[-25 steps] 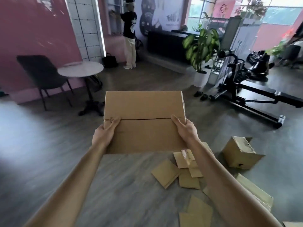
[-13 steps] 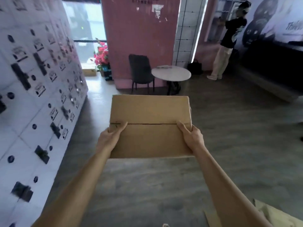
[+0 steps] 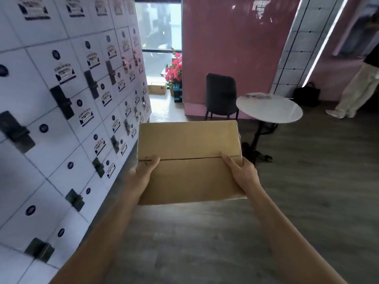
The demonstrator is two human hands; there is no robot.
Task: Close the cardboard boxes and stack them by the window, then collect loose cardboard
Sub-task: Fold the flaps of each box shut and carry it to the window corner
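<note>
From the head camera we see a closed cardboard box carried in the air in front of us, above the grey floor. Our left hand clasps its left side, thumb laid on the top flap seam. Our right hand grips the right side the same way. Ahead, another box sits by the window, beside red flowers.
</note>
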